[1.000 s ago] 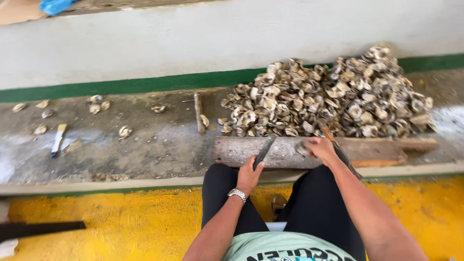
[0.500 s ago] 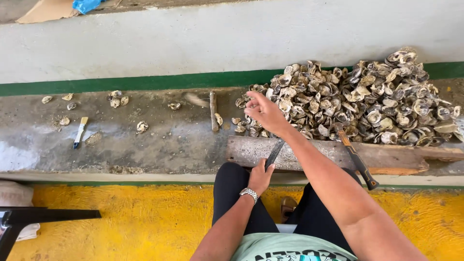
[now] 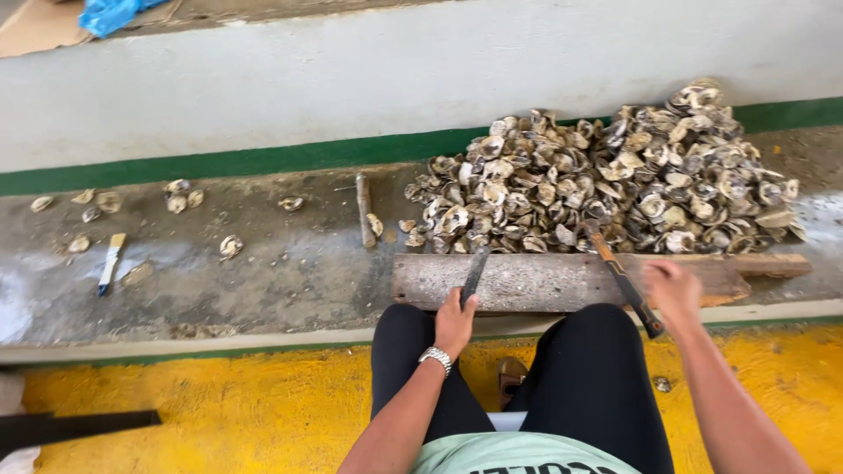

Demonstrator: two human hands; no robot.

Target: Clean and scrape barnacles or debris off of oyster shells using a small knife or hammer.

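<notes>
- Wooden board (image 3: 544, 281): one, in front of one oyster-shell heap (image 3: 606, 180).
- Left hand (image 3: 455, 321): fingers clamped on one knife (image 3: 474, 274), blade on board.
- Right hand (image 3: 674, 290): fingers curled, beside one hammer (image 3: 625, 283) on board; grip unclear.

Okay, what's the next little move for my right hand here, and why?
Probably close the right hand on the hammer handle. That hand sits right beside the handle without gripping it, while the left hand already holds the knife on the wooden board in front of the oyster pile.
</notes>
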